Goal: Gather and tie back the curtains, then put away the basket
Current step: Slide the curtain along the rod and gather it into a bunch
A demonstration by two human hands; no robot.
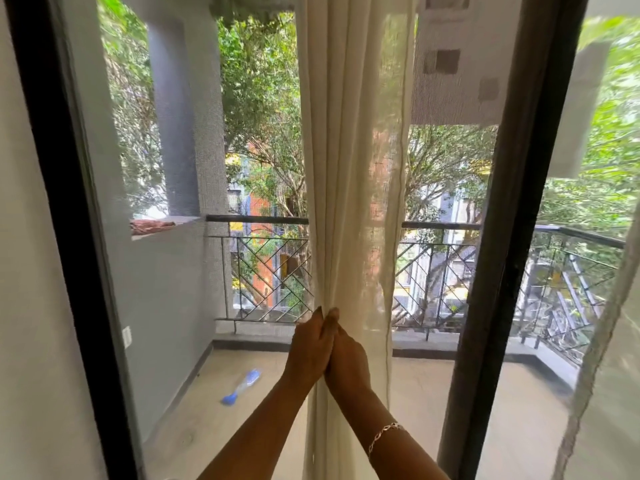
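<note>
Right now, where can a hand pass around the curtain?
Free: left of the curtain, up to the black frame; right, a narrower gap before the dark post. Crowded: the middle, where left hand and right hand grip it.

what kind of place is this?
Likely an upper-floor home, indoors at a balcony door: sheer curtain, dark door frame, metal balcony railing outside, treetops beyond.

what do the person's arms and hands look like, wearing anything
Both forearms are bare, with no sleeves in view. The left hand and its wrist are unadorned. The right hand has a thin silver chain bracelet on its wrist. No rings show on the fingers from this angle.
</note>
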